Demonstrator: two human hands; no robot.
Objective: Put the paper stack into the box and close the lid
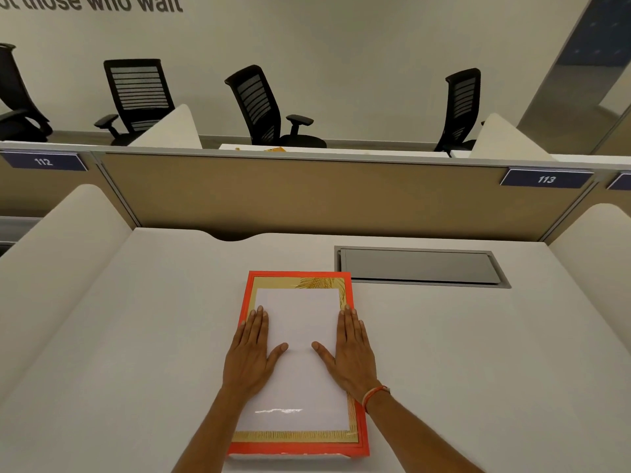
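Red-rimmed box (355,435) flat on white desk (136,336), just nearer than the grey cable hatch (420,266) and to its left. White paper stack (300,322) lying on the box's gold-patterned face, inside the red rim; whether that face is lid or interior, cannot tell. Left hand (251,353) pressed flat on the stack's left edge, fingers extended and together, thumb splayed inward. Right hand (351,353) mirrored on the stack's right edge, thread band (374,396) at the wrist. Hands apart, gripping nothing. Black chairs (266,104) beyond the partition (307,196) behind the hatch.
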